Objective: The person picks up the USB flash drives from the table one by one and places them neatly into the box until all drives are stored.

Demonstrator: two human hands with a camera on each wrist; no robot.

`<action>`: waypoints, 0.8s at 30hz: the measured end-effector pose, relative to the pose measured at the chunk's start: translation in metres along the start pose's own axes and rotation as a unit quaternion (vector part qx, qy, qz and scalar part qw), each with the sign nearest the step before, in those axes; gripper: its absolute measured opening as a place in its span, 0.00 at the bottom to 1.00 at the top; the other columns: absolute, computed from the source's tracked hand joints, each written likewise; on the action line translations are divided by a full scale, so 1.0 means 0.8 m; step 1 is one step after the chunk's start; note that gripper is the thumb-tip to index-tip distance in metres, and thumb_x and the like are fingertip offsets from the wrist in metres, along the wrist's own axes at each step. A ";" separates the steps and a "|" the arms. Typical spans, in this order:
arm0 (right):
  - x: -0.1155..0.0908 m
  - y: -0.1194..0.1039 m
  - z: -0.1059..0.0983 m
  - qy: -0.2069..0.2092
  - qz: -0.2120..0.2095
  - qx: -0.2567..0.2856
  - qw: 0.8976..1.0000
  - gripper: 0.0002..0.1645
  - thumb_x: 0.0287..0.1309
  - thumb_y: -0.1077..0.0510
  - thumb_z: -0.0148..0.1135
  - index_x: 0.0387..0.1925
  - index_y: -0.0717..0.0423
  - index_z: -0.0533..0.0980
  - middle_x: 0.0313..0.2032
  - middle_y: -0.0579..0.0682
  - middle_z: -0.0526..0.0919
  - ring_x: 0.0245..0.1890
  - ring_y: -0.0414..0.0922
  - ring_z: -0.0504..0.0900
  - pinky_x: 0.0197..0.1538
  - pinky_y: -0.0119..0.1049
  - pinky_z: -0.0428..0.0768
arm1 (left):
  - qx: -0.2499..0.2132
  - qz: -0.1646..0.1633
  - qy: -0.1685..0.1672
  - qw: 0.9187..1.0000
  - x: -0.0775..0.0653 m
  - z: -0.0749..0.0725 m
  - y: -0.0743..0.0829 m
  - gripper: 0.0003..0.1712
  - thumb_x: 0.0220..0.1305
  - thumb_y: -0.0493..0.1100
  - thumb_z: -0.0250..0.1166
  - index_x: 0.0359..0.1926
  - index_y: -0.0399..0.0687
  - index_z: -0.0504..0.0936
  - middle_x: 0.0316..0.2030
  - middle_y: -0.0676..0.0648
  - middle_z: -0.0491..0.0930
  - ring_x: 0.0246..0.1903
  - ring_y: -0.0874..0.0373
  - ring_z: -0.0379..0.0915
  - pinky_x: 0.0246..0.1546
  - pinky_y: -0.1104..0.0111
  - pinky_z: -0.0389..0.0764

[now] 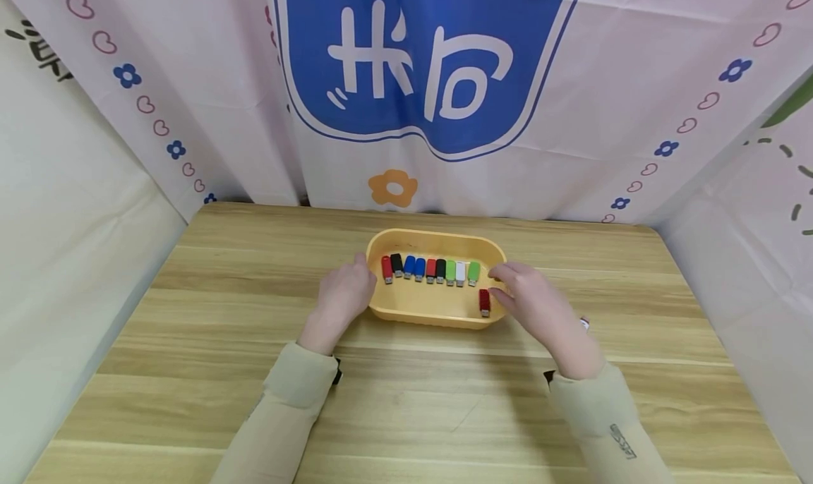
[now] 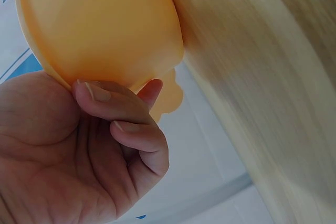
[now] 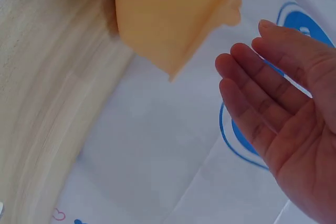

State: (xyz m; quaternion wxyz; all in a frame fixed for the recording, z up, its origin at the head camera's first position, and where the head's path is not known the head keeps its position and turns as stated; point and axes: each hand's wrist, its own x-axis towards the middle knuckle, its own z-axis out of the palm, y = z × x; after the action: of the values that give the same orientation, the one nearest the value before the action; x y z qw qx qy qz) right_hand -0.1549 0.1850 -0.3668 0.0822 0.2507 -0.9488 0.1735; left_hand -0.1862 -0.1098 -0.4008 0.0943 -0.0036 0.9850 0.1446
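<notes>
A yellow plastic tray point(image 1: 406, 313) stands on the wooden table. Inside, a row of USB sticks in red, black, blue, green and white spans its back half, metal plugs toward the front. One dark red USB stick point(image 1: 485, 303) lies apart at the front right. My left hand point(image 1: 346, 286) pinches the left end of the rim between thumb and curled fingers, as the left wrist view shows. Over the right end hovers my right hand point(image 1: 530, 297), its fingers loosely bent and holding nothing. In the right wrist view that hand point(image 3: 283, 98) is beside the tray's outer wall point(image 3: 157, 19).
A small white object point(image 1: 584, 323) lies on the table point(image 1: 406, 413), partly hidden by my right forearm. Behind the table hangs a white printed cloth point(image 1: 552, 166) with a blue emblem. More cloth lines both sides.
</notes>
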 end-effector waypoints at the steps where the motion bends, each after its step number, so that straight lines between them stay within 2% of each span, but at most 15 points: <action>1: -0.003 0.002 -0.003 0.002 0.009 0.008 1.000 0.13 0.56 0.65 0.70 0.44 0.63 0.82 0.41 0.57 0.87 0.41 0.53 0.86 0.45 0.46 0.86 | 0.001 0.001 0.001 1.000 0.000 0.000 0.000 0.20 0.75 0.45 0.50 0.58 0.34 0.70 0.23 0.44 0.73 0.19 0.53 0.71 0.16 0.69 0.67; 4: -0.015 0.011 -0.011 0.009 0.035 0.020 0.999 0.14 0.57 0.67 0.69 0.46 0.64 0.82 0.44 0.59 0.87 0.45 0.56 0.86 0.49 0.51 0.84 | 0.001 0.002 0.003 1.000 0.001 0.000 0.000 0.21 0.75 0.45 0.50 0.59 0.34 0.69 0.22 0.44 0.73 0.19 0.53 0.71 0.16 0.69 0.67; 8: -0.032 0.027 -0.020 -0.003 0.066 0.025 0.997 0.16 0.57 0.69 0.67 0.48 0.66 0.81 0.47 0.61 0.86 0.49 0.59 0.84 0.53 0.55 0.82 | 0.005 0.003 0.007 1.000 0.001 0.001 0.000 0.20 0.75 0.45 0.50 0.59 0.34 0.69 0.23 0.44 0.74 0.19 0.52 0.71 0.16 0.68 0.67; 15: -0.064 0.053 -0.032 -0.025 0.102 0.030 0.994 0.19 0.58 0.70 0.66 0.52 0.67 0.78 0.50 0.64 0.84 0.51 0.62 0.82 0.54 0.59 0.79 | 0.006 0.003 0.006 1.000 0.001 0.002 0.000 0.20 0.75 0.45 0.50 0.58 0.34 0.70 0.23 0.44 0.74 0.19 0.53 0.71 0.15 0.68 0.67; 19: -0.077 0.069 -0.034 -0.031 0.113 0.030 0.993 0.20 0.58 0.71 0.64 0.54 0.67 0.77 0.51 0.66 0.83 0.51 0.63 0.81 0.54 0.60 0.78 | 0.007 0.000 0.002 1.000 0.001 0.002 0.000 0.20 0.75 0.45 0.50 0.58 0.34 0.69 0.23 0.44 0.74 0.19 0.52 0.71 0.16 0.68 0.67; 24: -0.089 0.087 -0.035 -0.057 0.140 0.033 0.988 0.22 0.58 0.74 0.62 0.56 0.68 0.75 0.54 0.69 0.80 0.55 0.66 0.78 0.56 0.62 0.76 | 0.008 -0.002 -0.002 1.000 0.002 0.002 0.000 0.20 0.76 0.45 0.49 0.58 0.34 0.69 0.23 0.43 0.74 0.20 0.52 0.71 0.16 0.68 0.68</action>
State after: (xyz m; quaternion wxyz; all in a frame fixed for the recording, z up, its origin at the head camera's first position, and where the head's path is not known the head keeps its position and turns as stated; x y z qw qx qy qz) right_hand -0.1268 0.2835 -0.3780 -0.0057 0.1276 -0.9715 0.1999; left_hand -0.1874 -0.1095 -0.4024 0.0961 -0.0041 0.9860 0.1363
